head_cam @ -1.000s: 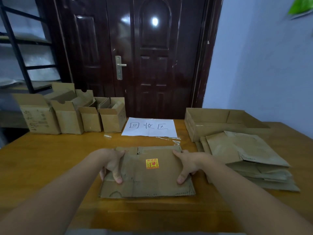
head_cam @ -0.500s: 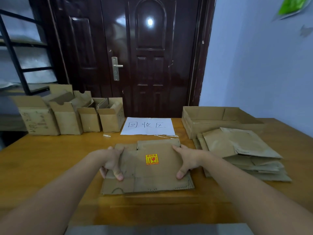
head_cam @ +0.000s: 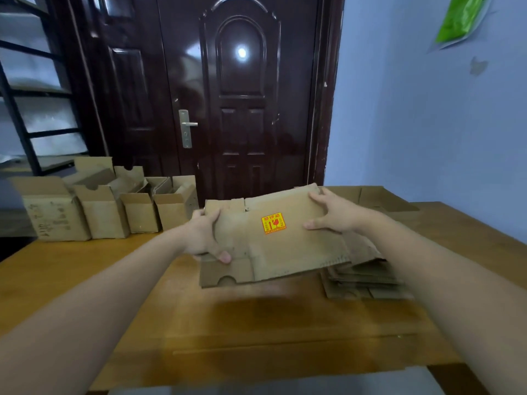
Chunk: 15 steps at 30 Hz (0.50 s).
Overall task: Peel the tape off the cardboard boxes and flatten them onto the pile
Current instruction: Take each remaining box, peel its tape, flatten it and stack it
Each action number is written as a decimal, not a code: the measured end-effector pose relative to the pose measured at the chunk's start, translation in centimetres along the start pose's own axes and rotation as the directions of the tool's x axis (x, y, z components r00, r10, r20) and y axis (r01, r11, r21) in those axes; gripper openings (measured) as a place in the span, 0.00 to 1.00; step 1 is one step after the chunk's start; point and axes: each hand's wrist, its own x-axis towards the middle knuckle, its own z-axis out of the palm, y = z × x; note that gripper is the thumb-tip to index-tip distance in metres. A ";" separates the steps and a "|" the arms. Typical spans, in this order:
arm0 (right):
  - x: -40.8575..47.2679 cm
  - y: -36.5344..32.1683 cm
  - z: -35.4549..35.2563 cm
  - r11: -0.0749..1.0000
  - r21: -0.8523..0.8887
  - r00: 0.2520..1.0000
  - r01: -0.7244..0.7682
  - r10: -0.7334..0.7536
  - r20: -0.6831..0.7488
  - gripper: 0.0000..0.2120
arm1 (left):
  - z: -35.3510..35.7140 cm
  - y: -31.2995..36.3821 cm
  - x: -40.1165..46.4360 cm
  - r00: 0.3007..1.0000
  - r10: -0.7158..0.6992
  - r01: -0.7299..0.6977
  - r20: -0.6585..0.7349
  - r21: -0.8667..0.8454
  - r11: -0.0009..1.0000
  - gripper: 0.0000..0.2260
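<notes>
Head view: you had the flattened box (head_cam: 273, 238) lifted clear of the bench (head_cam: 256, 337), over the middle toward its right side, right end just above the pile (head_cam: 368, 275). Your left hand (head_cam: 204, 238) gripped the left end, thumb on top, fingers curled under; your right hand (head_cam: 332, 213) clamped the far right corner, fingers over the top face. Long axis ran left-right along the bench, right end raised and tipped away from you; yellow sticker (head_cam: 273, 223) faced up. Risks, as I judged them: the notched near-left flap hung unsupported and could fold or catch the pile edge on the way down; setting it down skewed could slide the loose pile toward the right edge. Four open boxes (head_cam: 105, 212) stood along the far-left edge, not yet flattened.
</notes>
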 end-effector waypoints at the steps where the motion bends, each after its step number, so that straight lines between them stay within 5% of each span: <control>1: -0.4 0.8 -1.1 1.000 -0.007 0.999 -0.027 0.026 -0.048 0.49 | 0.3 1.5 0.6 0.999 0.026 -0.026 -0.029 -0.007 1.000 0.65; 8: -4.3 9.3 -6.0 0.972 0.101 0.912 -0.213 0.235 -0.335 0.43 | 6.0 10.5 5.4 0.960 0.218 -0.232 -0.176 -0.067 0.970 0.62; 15: -7.8 17.2 -5.6 0.934 0.095 0.824 -0.344 0.348 -0.448 0.25 | 13.2 16.8 7.4 0.964 0.239 -0.257 -0.113 -0.181 0.949 0.48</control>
